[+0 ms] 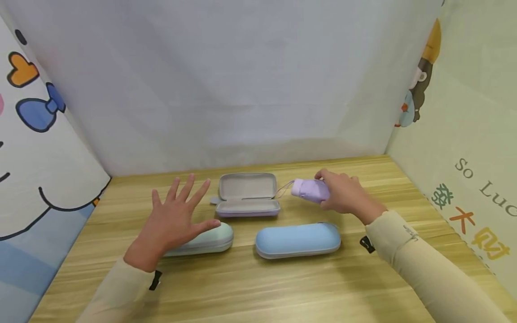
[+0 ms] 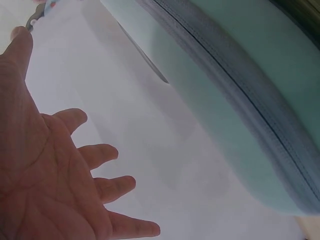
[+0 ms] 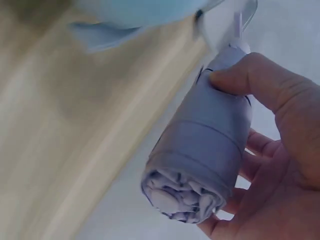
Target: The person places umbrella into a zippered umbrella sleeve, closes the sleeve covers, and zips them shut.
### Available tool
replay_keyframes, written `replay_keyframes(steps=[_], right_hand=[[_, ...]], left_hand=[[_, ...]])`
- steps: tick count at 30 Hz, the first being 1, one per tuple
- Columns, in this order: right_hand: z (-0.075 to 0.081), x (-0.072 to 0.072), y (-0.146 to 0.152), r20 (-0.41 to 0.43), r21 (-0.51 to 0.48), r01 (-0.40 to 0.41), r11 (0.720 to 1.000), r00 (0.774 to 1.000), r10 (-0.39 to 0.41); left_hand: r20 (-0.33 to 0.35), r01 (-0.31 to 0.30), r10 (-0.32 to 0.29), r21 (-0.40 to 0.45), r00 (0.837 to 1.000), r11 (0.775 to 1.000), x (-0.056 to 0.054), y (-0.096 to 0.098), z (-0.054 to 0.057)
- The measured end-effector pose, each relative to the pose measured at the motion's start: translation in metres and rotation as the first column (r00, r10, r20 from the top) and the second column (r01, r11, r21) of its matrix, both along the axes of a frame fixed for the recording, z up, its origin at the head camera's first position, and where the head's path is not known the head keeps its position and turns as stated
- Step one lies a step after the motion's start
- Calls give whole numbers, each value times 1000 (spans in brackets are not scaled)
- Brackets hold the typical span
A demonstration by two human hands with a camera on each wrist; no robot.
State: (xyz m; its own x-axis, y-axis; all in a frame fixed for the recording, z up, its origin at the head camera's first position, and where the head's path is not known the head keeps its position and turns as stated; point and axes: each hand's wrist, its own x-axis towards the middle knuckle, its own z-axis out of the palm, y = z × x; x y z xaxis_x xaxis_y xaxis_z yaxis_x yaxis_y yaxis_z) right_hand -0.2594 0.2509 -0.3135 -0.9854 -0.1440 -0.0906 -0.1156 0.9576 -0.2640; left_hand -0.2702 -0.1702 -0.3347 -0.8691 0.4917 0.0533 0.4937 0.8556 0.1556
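Observation:
My right hand (image 1: 343, 194) grips a small lavender folded umbrella (image 1: 313, 190), thumb on one side and fingers on the other. Its bunched fabric end (image 3: 185, 197) shows in the right wrist view. A thin cord loop hangs off its left end, toward an open case (image 1: 247, 207) with a grey lining and lavender outside. Fingers spread and straight, my left hand (image 1: 171, 220) is over a closed mint-green zip case (image 1: 218, 237), hiding part of it; the same case (image 2: 210, 100) looms large in the left wrist view. Nothing is in the left palm.
A closed light-blue zip case (image 1: 298, 241) lies in front of the open one, right of the mint one. All stand on a wood-grain tabletop (image 1: 242, 291). A pale cloth backdrop (image 1: 242, 89) rises behind, with printed panels (image 1: 464, 134) at both sides.

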Motion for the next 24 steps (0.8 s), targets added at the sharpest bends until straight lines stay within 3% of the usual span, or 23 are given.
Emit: replay_keyframes(steps=[11,24], right_hand=[[5,-37,-69,-13,81,-139,987,990,140],[-9,-50,-121,62,60,-223,973,974,220]], left_hand=[[26,-12,12,10,1000,1000,1,-2,1],[30,-8,8,11,1000,1000,2,-1,0]])
